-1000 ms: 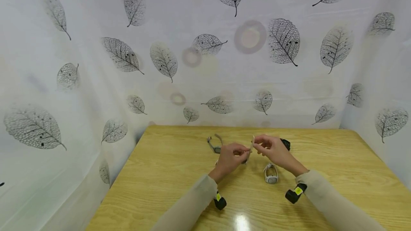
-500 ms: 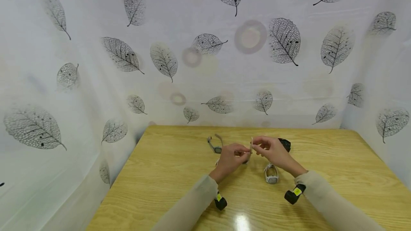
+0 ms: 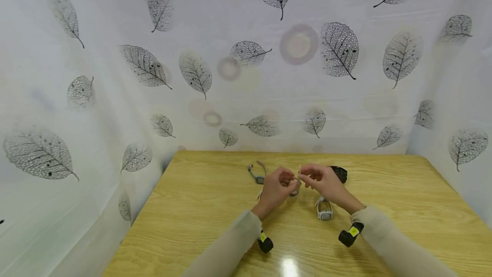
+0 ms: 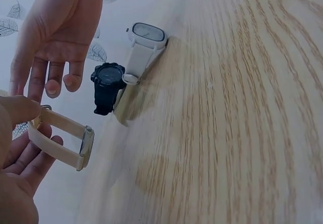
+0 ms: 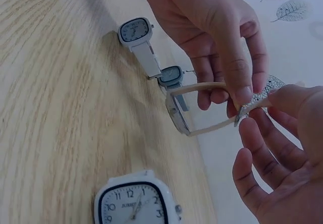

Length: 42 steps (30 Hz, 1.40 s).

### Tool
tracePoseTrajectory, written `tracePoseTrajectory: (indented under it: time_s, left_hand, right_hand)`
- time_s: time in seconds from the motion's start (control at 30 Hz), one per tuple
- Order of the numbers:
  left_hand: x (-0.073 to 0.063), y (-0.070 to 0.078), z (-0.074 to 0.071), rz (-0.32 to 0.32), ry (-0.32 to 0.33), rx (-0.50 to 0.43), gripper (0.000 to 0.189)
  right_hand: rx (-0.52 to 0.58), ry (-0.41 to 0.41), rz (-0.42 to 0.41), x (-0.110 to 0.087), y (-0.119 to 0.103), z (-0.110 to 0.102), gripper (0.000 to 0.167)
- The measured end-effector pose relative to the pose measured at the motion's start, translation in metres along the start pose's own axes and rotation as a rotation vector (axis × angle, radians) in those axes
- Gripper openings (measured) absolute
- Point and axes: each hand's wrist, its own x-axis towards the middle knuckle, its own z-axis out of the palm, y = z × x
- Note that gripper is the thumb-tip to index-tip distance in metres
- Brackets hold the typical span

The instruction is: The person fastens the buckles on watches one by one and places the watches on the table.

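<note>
Watch strap [image 4: 57,151] seemingly cream; table [image 3: 184,221] yellow, wood-grained.

Desk [image 3: 184,225]: bright — 1 white glare patch [image 3: 289,267], low in head view
Leaf-print backdrop [image 3: 230,93]: softly lit
2 wrist views: dimmer, bluish — fine detail smeared

The wood-grain counter [image 3: 192,225] carries a grey-blue wristwatch [image 3: 260,180], a black wristwatch [image 4: 109,76], a white wristwatch [image 3: 325,215] and a second white wristwatch [image 5: 135,30].
</note>
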Motion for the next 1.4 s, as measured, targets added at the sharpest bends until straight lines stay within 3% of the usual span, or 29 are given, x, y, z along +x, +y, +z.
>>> tracePoseTrajectory:
  time_s: [0.23,0.4,0.57,0.73,0.93,1.17,1.4]
  left_hand:
    - [0.001,-0.002,-0.001,-0.005,-0.009,-0.038,0.021]
    - [0.0,-0.003,-0.005,-0.05,-0.065,-0.089,0.028]
    - [-0.002,-0.006,-0.007,-0.1,-0.041,-0.112,0.035]
    - [-0.002,-0.009,-0.008,-0.151,-0.028,-0.061,0.037]
    - [-0.001,-0.008,-0.011,-0.179,-0.054,0.015,0.029]
    - [0.001,-0.004,-0.016,-0.219,-0.107,0.013,0.012]
    - [0.003,-0.004,-0.02,-0.192,-0.118,0.0,0.015]
  right_hand:
    - [-0.048,0.021,-0.014,0.001,-0.002,0.002,0.027]
    - [-0.046,0.035,0.014,0.0,0.0,0.002,0.028]
    - [-0.034,0.042,-0.006,-0.001,0.002,0.004,0.029]
    - [-0.044,0.063,-0.022,-0.002,0.0,0.004,0.025]
    - [-0.059,0.083,-0.054,-0.003,0.0,0.004,0.032]
    - [-0.09,0.085,-0.084,-0.005,0.0,0.001,0.03]
    - [-0.15,0.097,-0.122,-0.004,-0.004,-0.003,0.025]
